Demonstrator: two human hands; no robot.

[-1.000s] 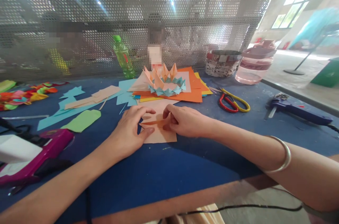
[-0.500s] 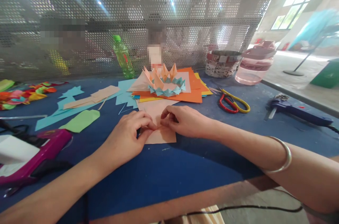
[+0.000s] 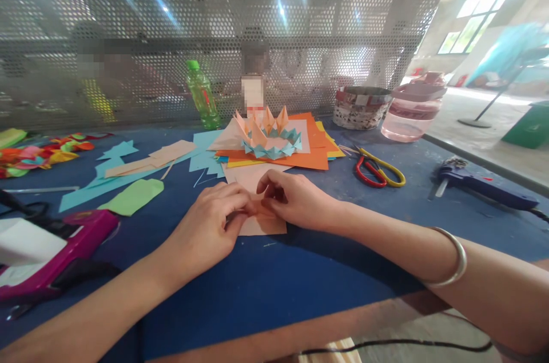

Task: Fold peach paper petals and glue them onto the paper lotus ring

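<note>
Both hands have drawn closer: the left hand and right hand now pinch a folded peach sheet between their fingers, at lower centre of the blue table. Just above sits a paper crown on orange sheets. Scissors and a glue gun lie right; a green bottle stands before a perforated screen; windows shine upper right.

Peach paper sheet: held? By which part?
Yes: the left hand and right hand both hold the peach paper sheet at a fold near its middle; the hands partly hide the exact grip.
</note>
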